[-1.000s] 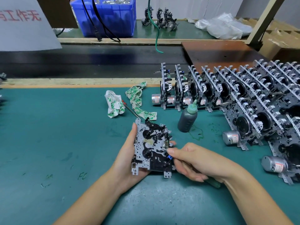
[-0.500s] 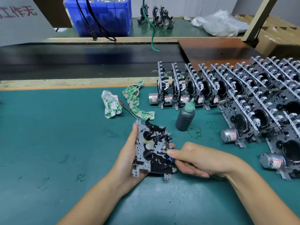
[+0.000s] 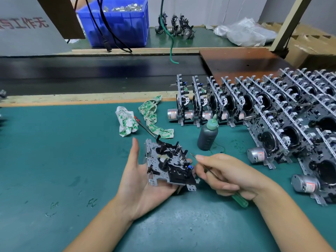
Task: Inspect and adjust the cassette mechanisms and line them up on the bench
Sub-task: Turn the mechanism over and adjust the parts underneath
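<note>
A cassette mechanism (image 3: 169,166), a grey metal plate with black parts and a small blue piece, lies tilted in my left hand (image 3: 138,184). The palm faces up, the fingers curl up round the plate's right edge, and the thumb stands off its left edge. My right hand (image 3: 229,175) grips a green-handled screwdriver (image 3: 240,201); its thin tip points at the mechanism's upper right side. Several finished mechanisms (image 3: 236,102) stand upright in rows on the green bench at the right, each with a silver motor.
A dark bottle with a green nozzle (image 3: 207,135) stands just beyond my right hand. Two crumpled printed cloths (image 3: 127,122) and a red-handled screwdriver (image 3: 145,127) lie behind the mechanism. Farther back are a black conveyor belt (image 3: 91,75), a brown board (image 3: 241,60) and a blue crate (image 3: 118,24).
My left thumb has lifted off the mechanism's left edge. My right hand has drawn back from the blue piece, and the screwdriver tip now shows above the fingers.
</note>
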A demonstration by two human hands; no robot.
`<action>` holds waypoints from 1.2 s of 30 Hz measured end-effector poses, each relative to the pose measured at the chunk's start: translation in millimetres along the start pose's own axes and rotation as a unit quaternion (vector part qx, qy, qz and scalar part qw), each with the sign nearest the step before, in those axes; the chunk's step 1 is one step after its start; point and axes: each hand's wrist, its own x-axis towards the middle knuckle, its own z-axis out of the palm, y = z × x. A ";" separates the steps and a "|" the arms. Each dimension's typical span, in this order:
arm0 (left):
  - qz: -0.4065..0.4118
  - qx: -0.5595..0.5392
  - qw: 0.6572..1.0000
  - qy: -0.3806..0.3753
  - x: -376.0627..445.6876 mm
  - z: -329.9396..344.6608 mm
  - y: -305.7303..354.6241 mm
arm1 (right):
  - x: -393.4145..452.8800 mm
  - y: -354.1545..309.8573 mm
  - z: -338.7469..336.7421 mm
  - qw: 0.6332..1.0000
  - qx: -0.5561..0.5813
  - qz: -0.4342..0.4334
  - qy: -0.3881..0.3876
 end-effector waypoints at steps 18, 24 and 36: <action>-0.043 0.114 0.992 -0.017 3.0 -18.5 14.5 | -3.6 -6.2 3.3 0.986 -0.132 -0.087 0.054; -0.064 0.141 0.987 -0.035 0.4 -16.1 22.3 | 7.8 7.9 9.4 0.861 -0.392 -0.170 0.278; -0.134 0.192 0.969 -0.078 -8.3 -9.0 23.3 | 2.3 15.3 17.7 0.695 -0.644 -0.215 0.237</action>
